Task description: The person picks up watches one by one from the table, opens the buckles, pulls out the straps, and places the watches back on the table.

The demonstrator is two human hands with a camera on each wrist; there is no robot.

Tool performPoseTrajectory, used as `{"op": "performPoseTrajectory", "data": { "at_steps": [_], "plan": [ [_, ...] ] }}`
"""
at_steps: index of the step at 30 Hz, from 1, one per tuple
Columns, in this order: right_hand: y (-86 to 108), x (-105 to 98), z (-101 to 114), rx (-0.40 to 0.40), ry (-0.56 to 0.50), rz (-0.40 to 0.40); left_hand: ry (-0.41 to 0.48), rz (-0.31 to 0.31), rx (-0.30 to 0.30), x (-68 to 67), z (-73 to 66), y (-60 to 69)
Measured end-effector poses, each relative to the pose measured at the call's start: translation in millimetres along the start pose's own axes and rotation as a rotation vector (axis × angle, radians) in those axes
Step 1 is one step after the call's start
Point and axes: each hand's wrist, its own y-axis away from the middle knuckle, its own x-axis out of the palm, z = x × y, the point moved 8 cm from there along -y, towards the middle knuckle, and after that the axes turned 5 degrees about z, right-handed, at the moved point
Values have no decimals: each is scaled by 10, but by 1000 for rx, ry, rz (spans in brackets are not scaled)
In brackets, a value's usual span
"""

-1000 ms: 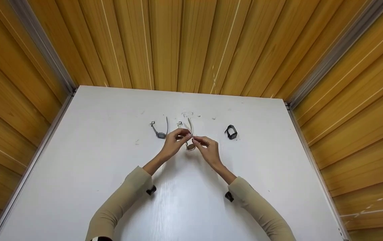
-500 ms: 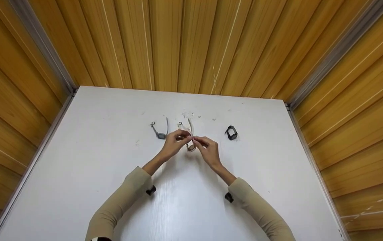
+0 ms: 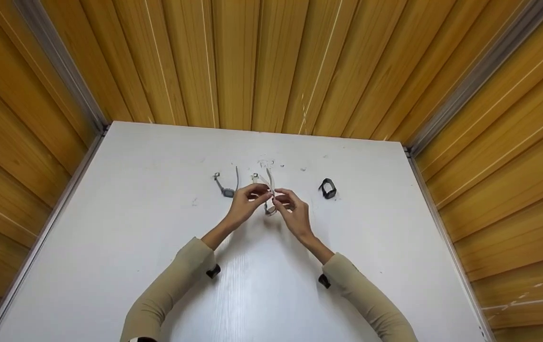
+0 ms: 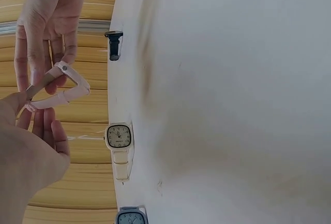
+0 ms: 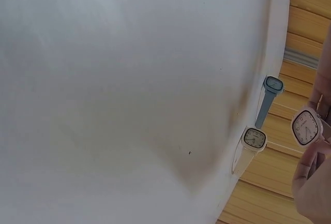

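Note:
A pale pink wristwatch [image 4: 77, 90] is held up between both hands, its strap bent into a loop; its square dial [image 5: 306, 127] shows in the right wrist view. My left hand [image 3: 245, 204] pinches the strap where its ends come together. Opposite it, my right hand [image 3: 296, 213] pinches the strap with thumb and fingers. The fingers partly hide the strap ends, so whether they are fastened cannot be told. Just behind the hands, a cream wristwatch [image 4: 119, 137] stands on the table with its strap unfastened.
A grey-blue wristwatch [image 3: 228, 192] with spread strap ends lies left of the hands. To the right stands a black wristwatch [image 3: 329, 189], its strap looped. The white table [image 3: 157, 161] ends at wood-patterned walls [image 3: 271, 66].
My right hand's fingers have shifted slightly up and apart at the strap. The left hand stays almost still, and the pink watch hangs in about the same place.

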Motion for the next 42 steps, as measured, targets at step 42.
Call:
{"op": "performPoseTrajectory", "data": {
  "at_steps": [42],
  "plan": [
    [14,-44,2,-10,30,-29,-157,41,115,-46,-102,-84]
  ]
}}
